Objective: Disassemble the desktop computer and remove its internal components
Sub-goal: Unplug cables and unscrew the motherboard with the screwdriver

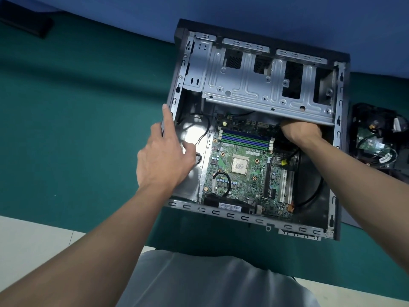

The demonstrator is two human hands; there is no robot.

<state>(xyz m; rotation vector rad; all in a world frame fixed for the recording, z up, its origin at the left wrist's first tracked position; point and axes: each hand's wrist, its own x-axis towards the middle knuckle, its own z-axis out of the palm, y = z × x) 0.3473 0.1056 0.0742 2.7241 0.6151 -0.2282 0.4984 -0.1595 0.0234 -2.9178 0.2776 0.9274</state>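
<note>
An open desktop case (338, 138) lies on its side on a green mat. Inside sits the green motherboard (245, 173) with a bare CPU (239, 166) and blue and green memory slots (245, 139). A grey metal drive cage (261, 85) spans the case's far half. My left hand (164, 156) rests on the case's left wall, index finger straight along the edge and thumb inside. My right hand (298, 131) reaches under the drive cage at the motherboard's far right corner; its fingers are hidden beneath the cage.
Removed parts with cables and a green board (376, 138) lie in a pile right of the case. A dark object (26, 21) sits at the far left of the green mat (77, 118). A blue wall stands behind; my lap is at the bottom.
</note>
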